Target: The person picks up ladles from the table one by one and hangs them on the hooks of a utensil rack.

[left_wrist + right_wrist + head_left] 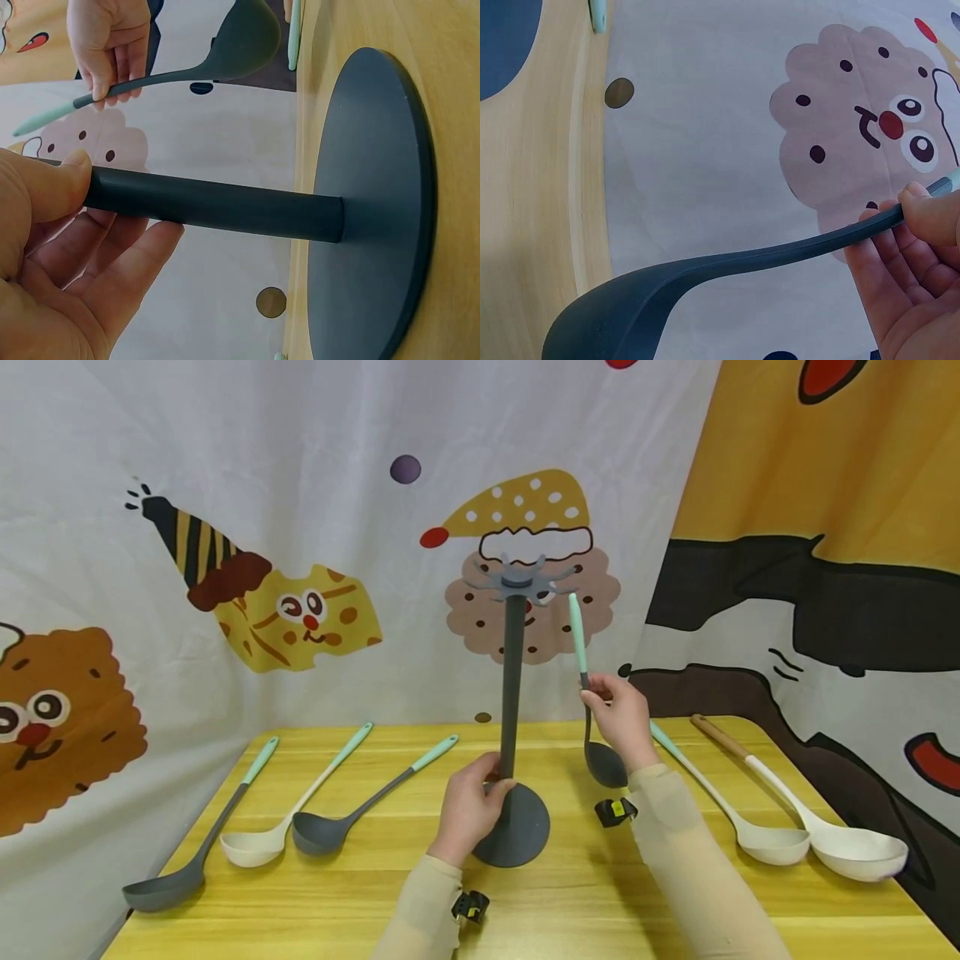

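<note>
My left hand [471, 806] grips the lower post of a dark grey utensil stand [512, 693], thumb on one side and fingers on the other. Its round base [375, 225] rests on the table, and a ring of grey hooks [517, 578] tops the post. To the right of the post, my right hand [618, 714] pinches a dark grey ladle [604, 765] by its shaft, just below the mint green grip. The ladle hangs upright, bowl down, above the table. Its handle end [573, 602] is near the tips of the right-hand hooks.
On the left of the wooden table [337, 910] lie a grey spatula-like ladle [168, 887], a cream ladle [255, 847] and another grey ladle [321, 833]. At right are a cream ladle [772, 843] and a white spoon [858, 852] with a wooden grip. A printed curtain [337, 485] hangs behind.
</note>
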Tool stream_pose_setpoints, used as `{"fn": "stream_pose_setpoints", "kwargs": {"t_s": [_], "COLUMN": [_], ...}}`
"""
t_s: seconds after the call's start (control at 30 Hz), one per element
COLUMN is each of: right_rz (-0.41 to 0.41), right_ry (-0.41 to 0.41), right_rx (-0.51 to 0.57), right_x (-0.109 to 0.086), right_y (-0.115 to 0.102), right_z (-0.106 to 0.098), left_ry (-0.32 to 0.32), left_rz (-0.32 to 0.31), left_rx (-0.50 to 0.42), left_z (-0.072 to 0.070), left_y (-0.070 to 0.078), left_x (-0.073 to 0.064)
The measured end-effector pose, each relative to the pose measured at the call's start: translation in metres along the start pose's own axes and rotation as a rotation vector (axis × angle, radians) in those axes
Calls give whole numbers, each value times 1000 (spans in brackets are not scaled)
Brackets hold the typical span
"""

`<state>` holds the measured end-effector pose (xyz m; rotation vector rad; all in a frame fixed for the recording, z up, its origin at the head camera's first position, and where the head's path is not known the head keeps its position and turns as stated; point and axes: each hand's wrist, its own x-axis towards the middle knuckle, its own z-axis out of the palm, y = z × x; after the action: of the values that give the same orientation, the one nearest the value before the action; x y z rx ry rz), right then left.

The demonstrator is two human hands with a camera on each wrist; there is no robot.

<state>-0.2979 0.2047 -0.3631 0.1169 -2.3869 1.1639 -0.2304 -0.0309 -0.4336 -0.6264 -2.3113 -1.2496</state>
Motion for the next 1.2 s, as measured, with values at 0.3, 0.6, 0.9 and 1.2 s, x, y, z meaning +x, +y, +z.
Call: {"fn": "stream_pose_setpoints", "kwargs": {"t_s": [0.3,0.6,0.9,1.2], "right_rz": [21,-25,-129,-207], "right_ry": [-5,28,103,159], "right_rx": [3,69,112,131], "right_x": [0,-4,-9,-13], "right_y": [-4,-19,-41,-58], "right_z": [-1,-6,-14,-22], "left_ry": [-1,-3,1,-3], "left_rz": [-14,-21,-19,-22], "left_rx": [-15,-24,-31,-17], "left_z": [0,0,0,-1], "left_y": [1,1,1,2], "left_x": [0,1,1,0]}}
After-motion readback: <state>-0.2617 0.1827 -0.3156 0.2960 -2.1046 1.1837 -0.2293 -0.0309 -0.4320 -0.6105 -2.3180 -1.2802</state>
